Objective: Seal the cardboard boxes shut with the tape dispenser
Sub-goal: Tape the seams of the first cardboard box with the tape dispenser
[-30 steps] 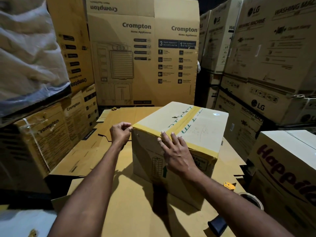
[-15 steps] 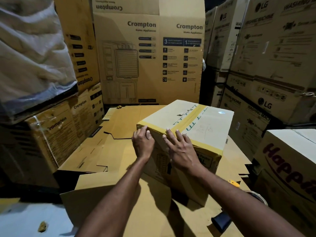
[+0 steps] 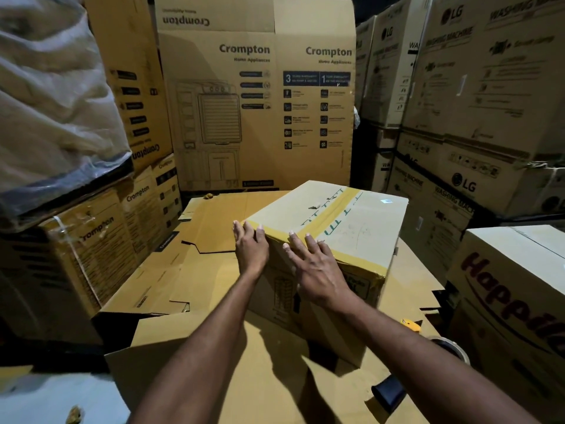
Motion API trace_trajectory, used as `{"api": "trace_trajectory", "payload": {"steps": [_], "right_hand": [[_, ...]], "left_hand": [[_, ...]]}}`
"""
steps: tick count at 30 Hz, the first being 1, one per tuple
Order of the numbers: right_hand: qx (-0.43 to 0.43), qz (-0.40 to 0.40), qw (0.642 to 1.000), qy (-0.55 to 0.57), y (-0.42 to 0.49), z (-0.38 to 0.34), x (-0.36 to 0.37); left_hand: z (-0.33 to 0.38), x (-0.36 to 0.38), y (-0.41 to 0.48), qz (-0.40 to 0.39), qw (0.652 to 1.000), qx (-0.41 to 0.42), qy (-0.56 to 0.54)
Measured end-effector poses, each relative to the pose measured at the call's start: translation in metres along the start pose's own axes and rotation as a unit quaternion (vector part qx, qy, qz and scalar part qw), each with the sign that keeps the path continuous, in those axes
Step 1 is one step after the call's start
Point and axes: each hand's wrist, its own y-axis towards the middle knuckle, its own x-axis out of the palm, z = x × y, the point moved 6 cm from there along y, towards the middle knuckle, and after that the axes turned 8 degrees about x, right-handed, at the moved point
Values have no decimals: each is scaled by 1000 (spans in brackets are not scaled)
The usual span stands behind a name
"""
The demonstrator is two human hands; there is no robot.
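Tape dispenser (image 3: 389,391): the right forearm (image 3: 428,347) covers most of it. I make out only a dark handle, a roll's rim and a yellow tip at the flattened cardboard's (image 3: 275,377) near right edge. Right hand (image 3: 318,270) hides part of the box's (image 3: 360,228) side label. Crompton carton (image 3: 253,117): fine print too small to read. Wrapped bundle (image 3: 52,102): blurred, cut by the left edge.

I see tall Crompton carton (image 3: 260,117) upright, dead ahead. LG washing-machine cartons (image 3: 489,87) stacked right. Plastic-wrapped bundle (image 3: 52,102) top left, above smaller Crompton boxes (image 3: 101,249). Flattened cardboard sheets (image 3: 183,270) spread low, centre. Red-lettered box (image 3: 513,286) near right.
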Motion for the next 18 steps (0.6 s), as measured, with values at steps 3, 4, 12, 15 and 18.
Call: {"api": "trace_trajectory", "payload": {"steps": [3, 4, 12, 15, 18], "right_hand": [[1, -2, 1000, 5, 2, 0, 2], [3, -3, 1000, 8, 3, 0, 3], [-8, -6, 1000, -2, 7, 4, 8], [-26, -17, 1000, 3, 8, 8, 4], [-43, -26, 999, 2, -5, 19, -8]], "left_hand": [[11, 5, -15, -9, 1000, 10, 16], [16, 6, -19, -14, 1000, 11, 19], [28, 9, -28, 11, 998, -49, -43], [26, 7, -29, 36, 994, -63, -76], [23, 8, -30, 47, 992, -63, -95]]}}
